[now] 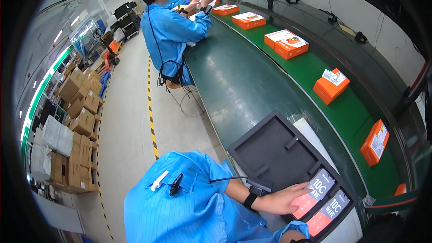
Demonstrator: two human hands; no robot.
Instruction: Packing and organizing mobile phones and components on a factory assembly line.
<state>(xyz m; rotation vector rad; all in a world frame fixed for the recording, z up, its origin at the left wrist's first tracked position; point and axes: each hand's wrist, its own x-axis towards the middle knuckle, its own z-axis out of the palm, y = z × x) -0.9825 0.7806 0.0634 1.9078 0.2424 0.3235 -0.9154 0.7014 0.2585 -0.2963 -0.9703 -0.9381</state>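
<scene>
the left hand [281,200] rests on a flat grey-and-red packet [313,193] in the black moulded foam tray [270,148]; a second such packet [328,211] lies just right of it, orange cardboard boxes [330,85] beyond on the green conveyor belt [315,69].

Grey floor [130,121], yellow-black floor line [151,117], stacked cardboard boxes [81,121], green bench [238,85]

- Five orange boxes [288,43] are seen whole on the green conveyor belt [315,69], and the corner of a sixth is seen at the lower right.
- One black foam tray [270,150] is counted on the bench.
- Two flat packets [315,191] are seen in the tray.
- One hand [283,200] is laid on a packet.
- Two people in blue coats are counted.
</scene>
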